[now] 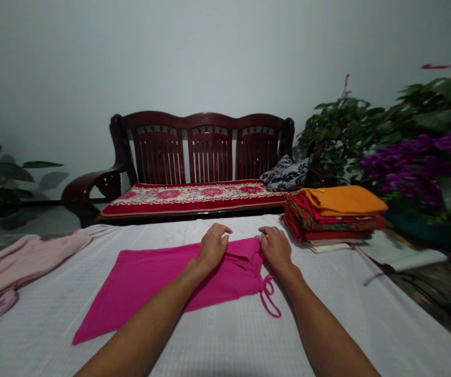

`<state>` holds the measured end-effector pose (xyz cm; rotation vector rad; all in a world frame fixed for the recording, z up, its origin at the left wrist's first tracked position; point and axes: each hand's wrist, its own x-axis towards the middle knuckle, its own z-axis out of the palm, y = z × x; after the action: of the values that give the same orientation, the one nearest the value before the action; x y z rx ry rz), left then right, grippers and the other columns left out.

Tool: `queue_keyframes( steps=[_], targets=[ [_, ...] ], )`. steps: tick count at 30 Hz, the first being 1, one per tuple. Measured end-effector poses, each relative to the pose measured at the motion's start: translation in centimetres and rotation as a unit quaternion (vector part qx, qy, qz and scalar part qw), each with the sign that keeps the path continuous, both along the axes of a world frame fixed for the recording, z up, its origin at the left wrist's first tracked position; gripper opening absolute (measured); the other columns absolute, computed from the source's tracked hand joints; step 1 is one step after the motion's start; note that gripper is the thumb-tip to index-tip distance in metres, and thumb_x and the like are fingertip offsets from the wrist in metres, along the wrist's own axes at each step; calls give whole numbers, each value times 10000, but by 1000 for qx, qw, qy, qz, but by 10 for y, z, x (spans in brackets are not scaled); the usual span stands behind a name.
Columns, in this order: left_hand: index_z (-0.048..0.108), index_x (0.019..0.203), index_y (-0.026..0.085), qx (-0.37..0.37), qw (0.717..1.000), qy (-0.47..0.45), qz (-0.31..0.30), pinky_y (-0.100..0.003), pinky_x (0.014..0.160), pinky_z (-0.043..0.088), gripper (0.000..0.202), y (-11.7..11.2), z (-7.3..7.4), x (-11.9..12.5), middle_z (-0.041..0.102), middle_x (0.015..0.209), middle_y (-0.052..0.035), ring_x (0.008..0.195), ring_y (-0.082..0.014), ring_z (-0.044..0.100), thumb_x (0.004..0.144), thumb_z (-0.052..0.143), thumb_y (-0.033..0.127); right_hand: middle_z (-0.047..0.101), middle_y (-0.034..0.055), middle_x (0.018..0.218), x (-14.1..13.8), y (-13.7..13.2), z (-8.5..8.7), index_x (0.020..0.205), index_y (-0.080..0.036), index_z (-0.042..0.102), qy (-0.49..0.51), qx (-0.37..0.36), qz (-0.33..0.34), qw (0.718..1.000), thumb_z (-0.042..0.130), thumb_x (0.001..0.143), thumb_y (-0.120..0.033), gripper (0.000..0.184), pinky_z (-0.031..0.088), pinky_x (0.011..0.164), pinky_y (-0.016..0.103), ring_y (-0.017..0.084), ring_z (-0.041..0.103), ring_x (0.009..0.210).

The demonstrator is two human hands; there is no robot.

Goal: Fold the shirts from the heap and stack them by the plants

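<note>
A pair of magenta drawstring pants [150,275] lies flat and folded lengthwise on the white cloth. Its gathered waist end points right, with the looped drawstring [269,298] hanging off toward me. My left hand [213,246] is over the upper edge of the pants, left of the waistband; its fingers are loosely bent and apart from the thumb, holding nothing. At the waistband's upper corner is my right hand [276,247], fingers bent inward and touching or very near the fabric. No firm grip shows there, though the thumb is partly hidden.
A stack of folded clothes [335,214], orange on top, stands at the back right of the white-covered surface [245,340]. Pale pink clothing [33,259] lies at the left. Behind is a wooden bench [210,146] with a floral cushion; purple flowers [417,167] flank the right.
</note>
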<state>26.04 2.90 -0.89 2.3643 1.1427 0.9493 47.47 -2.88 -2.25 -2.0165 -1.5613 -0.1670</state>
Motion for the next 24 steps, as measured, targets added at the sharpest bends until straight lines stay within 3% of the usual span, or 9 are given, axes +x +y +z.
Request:
queue_keyframes(
  steps=[4,7,11,14,19,24],
  targets=[
    [616,1239,150,27,995,85,-36,-415,1133,386,344,-8,-17,8,610,1358,-143,1317,-255,522,915,499,126,635,121,1280,-23,4,2,1336,-184,602,-22,35,103,994,398,848,-82,539,422,1063,425,265,537,1211],
    [522,1384,140,38,984,174,-29,-513,1194,287,430,-17,-32,8,503,1497,-173,1432,-309,407,967,466,226,531,111,1469,-40,8,-10,1491,-188,454,-15,-11,180,983,354,938,-183,562,351,1159,449,245,436,1388],
    [408,1491,125,46,975,216,-30,-532,1220,222,517,-23,-42,3,426,1556,-178,1474,-310,340,1015,373,324,422,156,1562,-48,6,-25,1513,-126,421,-49,-134,191,971,307,1014,-405,583,236,1211,490,285,321,1479],
    [324,1539,113,50,973,220,-38,-499,1229,216,605,-22,-44,-6,327,1609,-180,1511,-305,252,1019,372,417,379,165,1583,-46,2,-25,1515,-98,422,-83,-170,181,965,299,1015,-449,624,176,1231,482,287,266,1503],
    [224,1579,137,35,974,225,5,-495,1216,227,728,-11,-47,-46,228,1641,-194,1528,-306,191,991,421,519,361,159,1592,-43,3,-22,1525,-93,406,-102,-181,171,963,300,1004,-447,639,166,1233,492,279,248,1509],
    [375,1524,160,10,962,268,53,-514,1211,206,635,12,-44,-112,306,1613,-196,1516,-319,232,998,411,514,370,120,1595,-41,8,-31,1531,-147,406,-115,-177,159,964,296,999,-461,628,174,1230,484,259,263,1506]
  ],
)
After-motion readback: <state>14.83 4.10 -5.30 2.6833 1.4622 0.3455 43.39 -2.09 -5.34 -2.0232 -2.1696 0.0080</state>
